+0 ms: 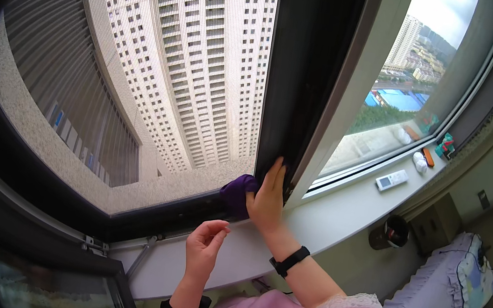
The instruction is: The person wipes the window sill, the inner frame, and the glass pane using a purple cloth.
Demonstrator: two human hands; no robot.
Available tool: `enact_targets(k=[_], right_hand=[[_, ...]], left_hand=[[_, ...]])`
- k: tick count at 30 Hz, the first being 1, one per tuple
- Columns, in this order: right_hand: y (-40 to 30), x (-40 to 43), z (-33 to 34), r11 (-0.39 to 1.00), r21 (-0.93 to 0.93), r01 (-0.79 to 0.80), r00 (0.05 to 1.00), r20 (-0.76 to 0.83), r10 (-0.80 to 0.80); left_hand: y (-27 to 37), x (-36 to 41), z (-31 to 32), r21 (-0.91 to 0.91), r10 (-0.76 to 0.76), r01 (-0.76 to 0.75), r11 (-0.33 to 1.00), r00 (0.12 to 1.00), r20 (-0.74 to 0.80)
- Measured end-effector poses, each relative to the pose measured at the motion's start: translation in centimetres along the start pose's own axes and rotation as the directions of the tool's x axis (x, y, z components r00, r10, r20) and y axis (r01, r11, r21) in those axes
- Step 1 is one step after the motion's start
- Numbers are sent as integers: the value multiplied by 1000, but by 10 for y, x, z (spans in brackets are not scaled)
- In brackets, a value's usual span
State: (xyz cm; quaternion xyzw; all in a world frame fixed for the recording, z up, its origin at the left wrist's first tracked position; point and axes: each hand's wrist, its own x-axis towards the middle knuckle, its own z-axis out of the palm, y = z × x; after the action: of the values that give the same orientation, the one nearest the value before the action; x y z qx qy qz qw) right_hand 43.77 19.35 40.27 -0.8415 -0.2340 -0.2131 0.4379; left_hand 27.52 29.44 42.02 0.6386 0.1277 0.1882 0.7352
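Observation:
A purple cloth (238, 195) is bunched in the lower corner of the dark window frame (302, 90). My right hand (269, 196) lies on the cloth, its thumb over it and its fingers stretched up along the frame's upright. My left hand (207, 244) is raised above the white windowsill (250, 251), left of and below the cloth. Its fingers are curled with the tips near the thumb, and I see nothing held in them. A mesh screen (216, 101) fills the opening, with tall buildings beyond.
An opened window sash (61, 284) with a metal stay arm (141, 256) stands at lower left. On the sill at right lie a white remote control (391, 180), a crumpled white item (419, 162) and an orange object (428, 157). Below are a waste bin (380, 238) and a bed (422, 298).

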Motion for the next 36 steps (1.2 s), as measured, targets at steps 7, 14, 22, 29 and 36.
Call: enact_targets(k=[7, 14, 22, 29, 36], right_hand=[[21, -36, 18, 988, 106, -111, 994, 6, 111], [-17, -38, -48, 969, 191, 155, 987, 0, -158], [-86, 68, -101, 889, -30, 458, 843, -302, -444], [-103, 83, -100, 961, -40, 274, 920, -280, -274], [-61, 41, -71, 983, -1, 183, 966, -183, -180]], left_hand=[[0, -10, 8, -24, -27, 27, 999, 1000, 1], [0, -16, 5, -27, -23, 22, 999, 1000, -7], [0, -17, 13, -14, 3, -3, 1000, 1000, 16], [-2, -21, 11, -52, -8, 7, 999, 1000, -26], [-6, -23, -2, -14, -21, 20, 1000, 996, -86]])
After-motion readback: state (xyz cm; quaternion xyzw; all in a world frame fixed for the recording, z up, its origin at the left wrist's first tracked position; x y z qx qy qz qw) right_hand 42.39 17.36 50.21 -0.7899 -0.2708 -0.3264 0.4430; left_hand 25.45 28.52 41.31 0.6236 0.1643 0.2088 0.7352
